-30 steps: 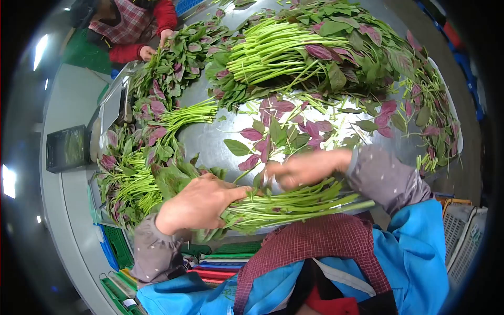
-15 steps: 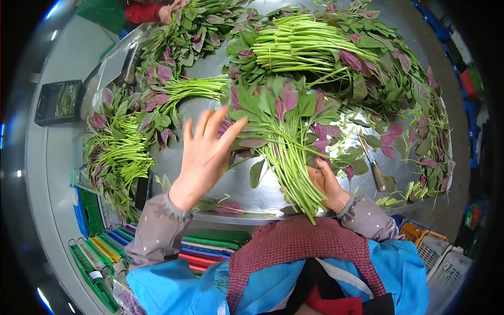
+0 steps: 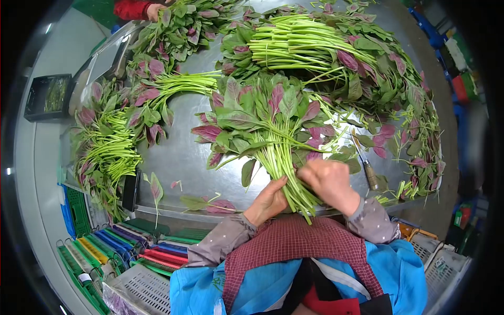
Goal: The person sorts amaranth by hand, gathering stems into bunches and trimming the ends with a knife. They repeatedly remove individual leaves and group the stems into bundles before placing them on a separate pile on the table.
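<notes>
A bunch of green and purple leafy stalks [image 3: 262, 123] lies on the steel table [image 3: 181, 157], leaves away from me and cut ends at the near edge. My left hand [image 3: 269, 200] grips the stems from the left. Over the same stems, my right hand [image 3: 329, 184] closes from the right. Both hands sit together at the stem ends, just above my checked apron.
Large piles of the same greens [image 3: 315, 47] cover the back and right of the table, with more bundles at the left [image 3: 110, 147]. A knife [image 3: 366, 167] lies right of my hands. Another person's hand [image 3: 155, 9] works at the far left. Coloured crates [image 3: 126, 247] stand below.
My left hand, raised and spread half a second ago, has come down onto the stems. The bunch, earlier held sideways, now points away from me with both hands on its stem end.
</notes>
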Motion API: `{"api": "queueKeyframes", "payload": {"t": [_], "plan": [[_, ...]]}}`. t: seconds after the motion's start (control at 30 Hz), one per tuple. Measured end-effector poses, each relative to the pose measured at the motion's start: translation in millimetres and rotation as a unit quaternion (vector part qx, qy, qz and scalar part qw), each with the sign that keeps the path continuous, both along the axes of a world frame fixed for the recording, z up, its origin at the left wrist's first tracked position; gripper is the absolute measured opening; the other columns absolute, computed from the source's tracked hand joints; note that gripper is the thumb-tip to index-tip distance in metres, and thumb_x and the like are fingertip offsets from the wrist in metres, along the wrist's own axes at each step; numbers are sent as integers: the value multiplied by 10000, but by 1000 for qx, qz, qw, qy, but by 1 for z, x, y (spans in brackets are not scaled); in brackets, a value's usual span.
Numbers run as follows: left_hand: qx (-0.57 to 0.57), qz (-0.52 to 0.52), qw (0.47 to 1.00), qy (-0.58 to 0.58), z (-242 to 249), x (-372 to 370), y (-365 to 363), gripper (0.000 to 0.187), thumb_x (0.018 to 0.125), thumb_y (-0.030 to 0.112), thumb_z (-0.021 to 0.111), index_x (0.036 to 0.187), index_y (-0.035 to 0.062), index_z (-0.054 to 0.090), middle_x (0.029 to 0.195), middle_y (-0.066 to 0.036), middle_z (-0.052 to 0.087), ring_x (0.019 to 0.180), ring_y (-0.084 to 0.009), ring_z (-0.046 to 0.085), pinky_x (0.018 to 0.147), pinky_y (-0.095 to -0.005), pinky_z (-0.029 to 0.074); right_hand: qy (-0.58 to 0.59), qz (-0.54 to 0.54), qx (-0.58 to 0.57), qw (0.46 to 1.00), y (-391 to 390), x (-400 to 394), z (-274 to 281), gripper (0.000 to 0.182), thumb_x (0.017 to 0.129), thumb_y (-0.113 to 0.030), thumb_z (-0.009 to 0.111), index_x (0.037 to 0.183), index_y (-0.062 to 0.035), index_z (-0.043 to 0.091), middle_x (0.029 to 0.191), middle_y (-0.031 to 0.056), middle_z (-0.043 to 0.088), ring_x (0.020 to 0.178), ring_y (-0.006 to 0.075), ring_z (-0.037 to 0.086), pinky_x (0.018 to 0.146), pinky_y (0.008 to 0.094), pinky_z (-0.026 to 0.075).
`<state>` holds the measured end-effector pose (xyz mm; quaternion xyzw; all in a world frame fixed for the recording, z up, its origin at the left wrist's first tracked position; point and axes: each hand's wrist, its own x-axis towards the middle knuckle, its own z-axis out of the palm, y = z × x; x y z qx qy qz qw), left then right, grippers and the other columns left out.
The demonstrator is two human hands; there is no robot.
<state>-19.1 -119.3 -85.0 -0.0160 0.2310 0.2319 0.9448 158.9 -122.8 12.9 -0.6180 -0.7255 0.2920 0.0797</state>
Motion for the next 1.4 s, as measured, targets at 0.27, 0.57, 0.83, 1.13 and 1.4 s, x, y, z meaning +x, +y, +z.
{"api": "queueKeyframes", "payload": {"t": [0.27,0.57,0.83,1.13,1.4], "plan": [[123,-7,989,76,44,-7,11,308,889,201,510,1149,40,472,1099,-130,548,1033,-252,535,901,-389,428,50,-60,219,973,28,6,-35,181,769,-145,586,890,-30,517,710,105,544,688,298,523,574,375,419],[278,-24,889,363,65,-14,7,332,867,109,540,1169,1,456,1029,-70,564,907,-133,552,757,-269,471,533,-248,-238,773,-21,-37,-44,500,823,-158,588,1220,28,349,1057,109,522,953,179,539,795,268,452],[48,-8,979,198,44,-40,-2,382,930,283,409,1216,30,430,1157,-83,530,998,-189,548,890,-345,439,669,-338,-347,563,-21,-27,-41,331,881,-235,520,1096,8,453,1005,94,554,877,162,577,782,299,502],[364,-56,831,418,73,-14,8,332,792,48,615,1096,3,489,953,-77,590,868,-142,577,734,-267,491,548,-259,-215,766,-6,-44,-33,443,793,-167,611,1160,12,438,1070,122,551,960,181,542,842,314,448],[195,-59,942,267,49,-23,1,166,867,136,545,992,46,484,920,-93,587,871,-186,585,751,-306,496,536,-277,-151,783,-21,-28,-40,363,807,-34,521,1144,11,395,898,82,564,801,120,550,681,259,477]]}}
